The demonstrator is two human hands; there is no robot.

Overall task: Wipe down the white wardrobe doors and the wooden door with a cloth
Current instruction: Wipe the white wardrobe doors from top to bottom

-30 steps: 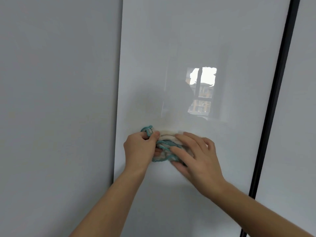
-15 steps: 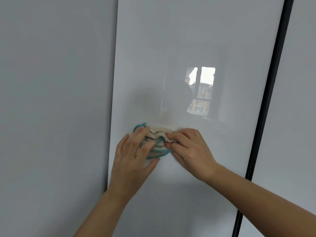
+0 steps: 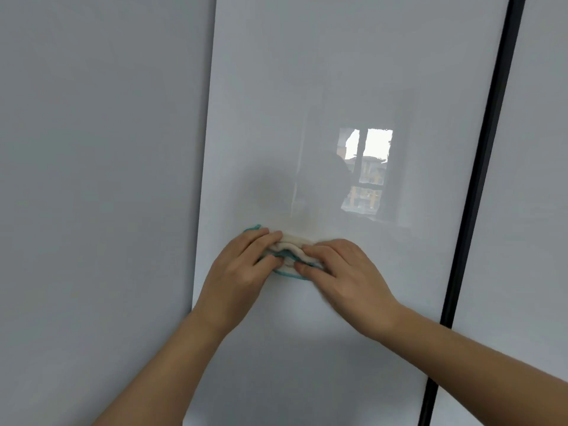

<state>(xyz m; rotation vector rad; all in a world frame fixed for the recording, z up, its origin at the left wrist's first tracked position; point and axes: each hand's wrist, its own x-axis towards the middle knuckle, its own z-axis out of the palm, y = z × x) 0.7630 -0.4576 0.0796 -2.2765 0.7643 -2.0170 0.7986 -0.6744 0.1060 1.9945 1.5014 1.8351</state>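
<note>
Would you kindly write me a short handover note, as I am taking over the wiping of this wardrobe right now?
Left hand: grips the left end of the cloth, fingers on top, thumb beneath.
Right hand: pinches the cloth's right end.
Cloth: white with a teal edge, bunched in folds, held against the middle wardrobe door, near that door's left edge.
Done: the surface does not show how much has been wiped.
Left: probably the rest of this door, then the left panel and the right panel. The wooden door is out of view.
</note>
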